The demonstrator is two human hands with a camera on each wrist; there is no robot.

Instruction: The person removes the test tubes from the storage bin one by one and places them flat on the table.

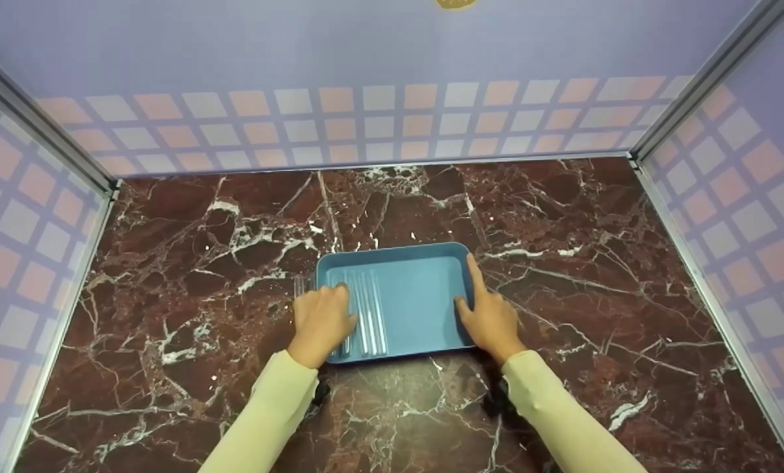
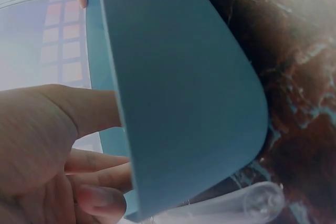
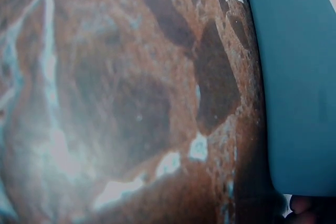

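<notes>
Two forearms in pale yellow sleeves are seen rising from the bottom edge of the head view and converging toward the middle of the frame. The left hand is held knuckles-up just left of centre, its fingers curled under and forward, with the thumb shown in the lower left of the left wrist view. The right hand is placed just right of centre, its index finger stretched straight toward the top of the frame and its thumb angled inward.
</notes>
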